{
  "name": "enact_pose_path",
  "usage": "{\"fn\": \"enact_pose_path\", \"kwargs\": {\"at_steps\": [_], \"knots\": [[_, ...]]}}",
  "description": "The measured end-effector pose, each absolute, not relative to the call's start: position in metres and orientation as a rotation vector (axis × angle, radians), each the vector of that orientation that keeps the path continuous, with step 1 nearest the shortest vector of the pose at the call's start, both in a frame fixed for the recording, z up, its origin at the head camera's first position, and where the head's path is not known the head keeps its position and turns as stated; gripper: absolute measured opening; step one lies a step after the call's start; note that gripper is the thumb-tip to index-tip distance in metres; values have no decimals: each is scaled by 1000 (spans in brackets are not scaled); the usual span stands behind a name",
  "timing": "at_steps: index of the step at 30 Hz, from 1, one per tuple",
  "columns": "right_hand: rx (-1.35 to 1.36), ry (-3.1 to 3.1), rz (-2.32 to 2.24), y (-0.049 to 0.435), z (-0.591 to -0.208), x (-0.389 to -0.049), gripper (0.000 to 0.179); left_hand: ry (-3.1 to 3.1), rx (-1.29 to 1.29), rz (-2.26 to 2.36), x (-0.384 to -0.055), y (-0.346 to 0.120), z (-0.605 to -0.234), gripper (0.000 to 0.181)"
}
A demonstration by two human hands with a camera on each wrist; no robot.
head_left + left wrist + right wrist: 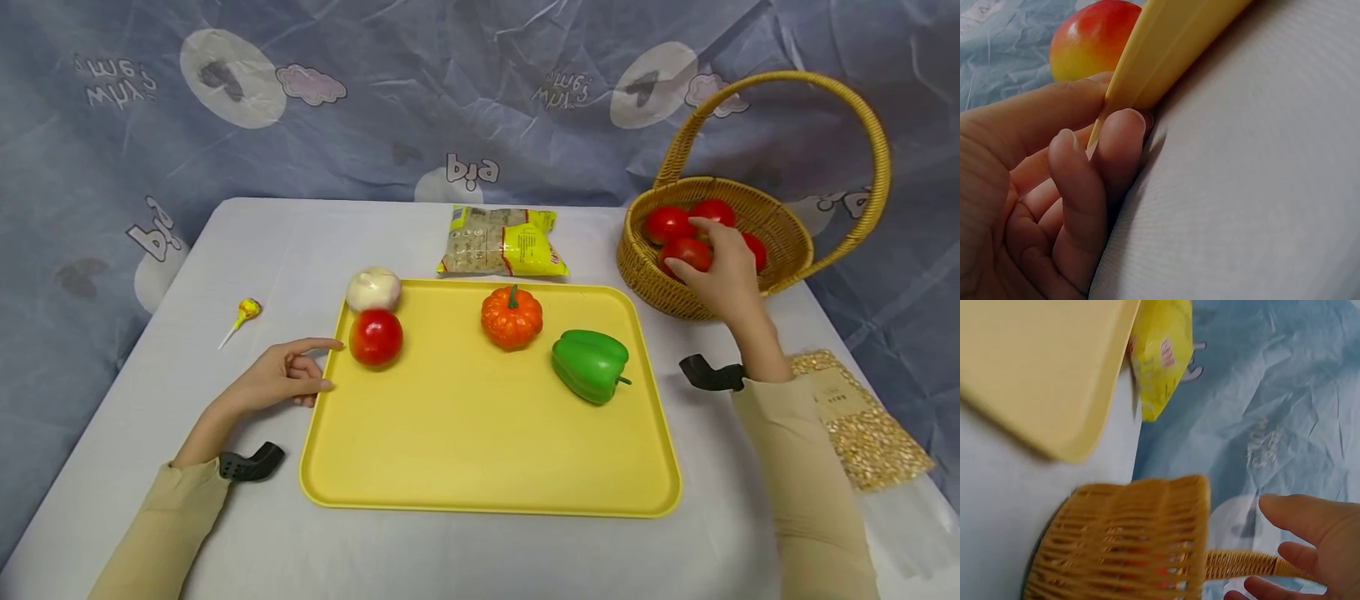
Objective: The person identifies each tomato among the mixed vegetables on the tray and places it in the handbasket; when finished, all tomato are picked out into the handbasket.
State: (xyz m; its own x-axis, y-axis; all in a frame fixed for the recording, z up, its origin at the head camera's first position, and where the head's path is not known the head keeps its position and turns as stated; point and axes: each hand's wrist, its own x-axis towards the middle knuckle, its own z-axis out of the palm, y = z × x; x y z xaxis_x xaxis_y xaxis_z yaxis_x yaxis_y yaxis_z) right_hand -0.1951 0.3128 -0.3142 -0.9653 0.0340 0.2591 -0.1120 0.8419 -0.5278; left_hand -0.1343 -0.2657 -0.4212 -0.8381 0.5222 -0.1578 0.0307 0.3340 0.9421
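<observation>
My left hand [281, 375] is at the left edge of the yellow tray [480, 450] and holds its rim between the fingers, as the left wrist view shows close up. Just inside that rim lies a round red fruit [377, 338] with a yellow patch [1088, 47]. My right hand [722, 271] is over the wicker basket [660, 292], thumb and fingers spread above a red fruit [686, 253]. More red fruits [667, 224] lie around it in the basket. From the right wrist, the hand [1310, 550] appears above the basket rim with nothing in its grasp.
On the tray are a white bulb-like vegetable [373, 290], a small orange pumpkin [512, 317] and a green bell pepper [591, 365]. A yellow packet [504, 242] lies behind it. A lollipop [243, 315] is at left, a bag of grains [862, 421] at right. The basket's tall handle [877, 158] arches up.
</observation>
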Motion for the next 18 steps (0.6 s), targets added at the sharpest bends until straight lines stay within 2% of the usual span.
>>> {"fn": "enact_pose_path", "kwargs": {"at_steps": [18], "knots": [[492, -2490, 839, 234, -309, -162, 55, 2219, 454, 1483, -135, -264, -420, 61]]}}
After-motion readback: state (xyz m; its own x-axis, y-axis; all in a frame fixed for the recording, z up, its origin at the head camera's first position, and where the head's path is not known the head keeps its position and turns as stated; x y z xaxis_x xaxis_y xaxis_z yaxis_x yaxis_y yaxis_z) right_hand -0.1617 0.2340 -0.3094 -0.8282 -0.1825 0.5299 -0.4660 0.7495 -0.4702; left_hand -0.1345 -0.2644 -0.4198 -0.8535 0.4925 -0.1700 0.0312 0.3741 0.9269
